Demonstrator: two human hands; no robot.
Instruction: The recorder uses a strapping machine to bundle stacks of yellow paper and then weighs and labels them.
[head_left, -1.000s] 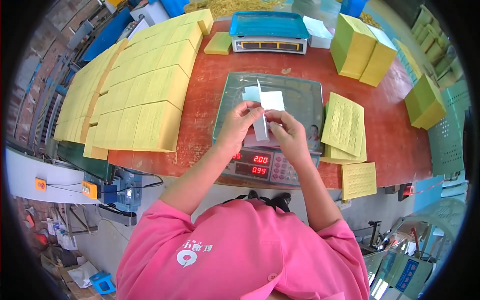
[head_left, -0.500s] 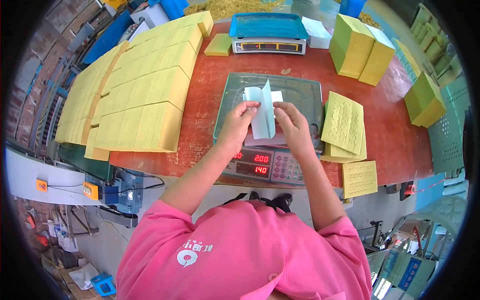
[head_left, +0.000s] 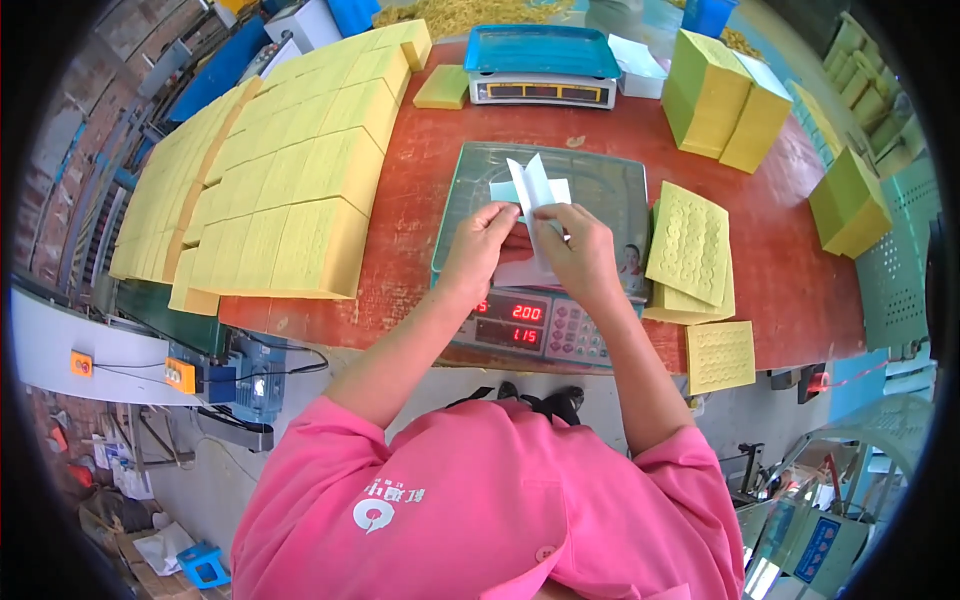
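Both hands are over the grey platform [head_left: 612, 185] of an electronic scale with a lit red display. They hold pale sheets of paper [head_left: 532, 185] folded lengthwise into a narrow V that stands up between them. My left hand [head_left: 482, 245] pinches the left edge between thumb and fingers. My right hand [head_left: 582, 250] grips the right side, fingers curled against the fold. More white paper [head_left: 560, 188] shows flat behind the fold; how it lies on the platform is partly hidden by my hands. A keypad [head_left: 577, 333] sits at the scale's near side.
Large blocks of yellow paper [head_left: 290, 240] are stacked along the table's left. Embossed yellow sheets [head_left: 688, 245] lie right of the scale, one pad [head_left: 720, 357] at the front edge. A second scale with a blue tray [head_left: 543, 52] and yellow stacks [head_left: 705, 90] stand at the back.
The paper has been folded narrower, its two upright leaves closer together. My right hand has moved inward and curled over the fold. The scale's red readout has changed.
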